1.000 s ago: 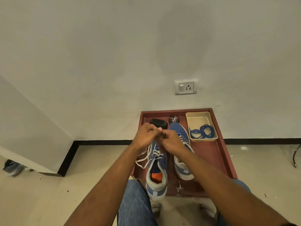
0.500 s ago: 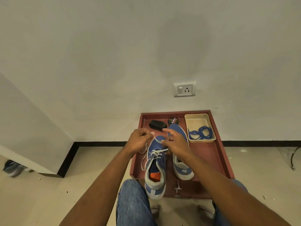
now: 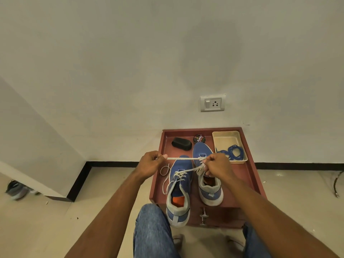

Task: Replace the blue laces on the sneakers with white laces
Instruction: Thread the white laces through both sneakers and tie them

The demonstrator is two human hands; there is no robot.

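left hand (image 3: pixel 149 163) pinches flat woven white lace (image 3: pixel 183 158) | right hand (image 3: pixel 216 164) grips other end, taut

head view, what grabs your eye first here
A white lace pulled taut between the left hand and right hand, above two blue sneakers on a red-brown tray table. At its far right corner, a cream tray holds the blue laces.

Blue sneakers (image 3: pixel 181 185) with grey collars, white lace (image 3: pixel 183 158), blue laces (image 3: pixel 233 152), beige tray (image 3: pixel 224 139), maroon table (image 3: pixel 249 181).
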